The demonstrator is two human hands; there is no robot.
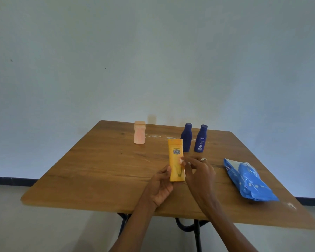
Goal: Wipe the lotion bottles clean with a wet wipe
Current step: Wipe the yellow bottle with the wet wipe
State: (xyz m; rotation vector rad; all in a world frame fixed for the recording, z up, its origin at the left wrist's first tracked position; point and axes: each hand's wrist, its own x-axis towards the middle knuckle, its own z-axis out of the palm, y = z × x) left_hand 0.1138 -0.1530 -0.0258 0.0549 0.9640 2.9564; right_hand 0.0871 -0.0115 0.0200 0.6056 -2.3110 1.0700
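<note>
I see the left hand (161,186) curled around the lower end of the yellow bottle (176,160), thumb against its left edge, holding it upright with its cap pointing away from me, over the middle of the wooden bench (102,166). The right hand (198,171) comes in from the other side with its fingertips pinched on a small white wipe (181,161), pressed against the front of the yellow bottle just below its label; a ring (203,159) shows on one finger of that hand. Further back on the bench, two dark blue bottles (193,138) stand upright side by side, close together but not touching, just behind and to the right of the yellow one. A pale pink bottle (139,132) stands alone well to the left of them, near the far edge. On the right side of the bench a blue pack of wipes (247,180) lies flat, apart from both hands. A few white smears mark the wood near the far bottles and by the near right corner.
</note>
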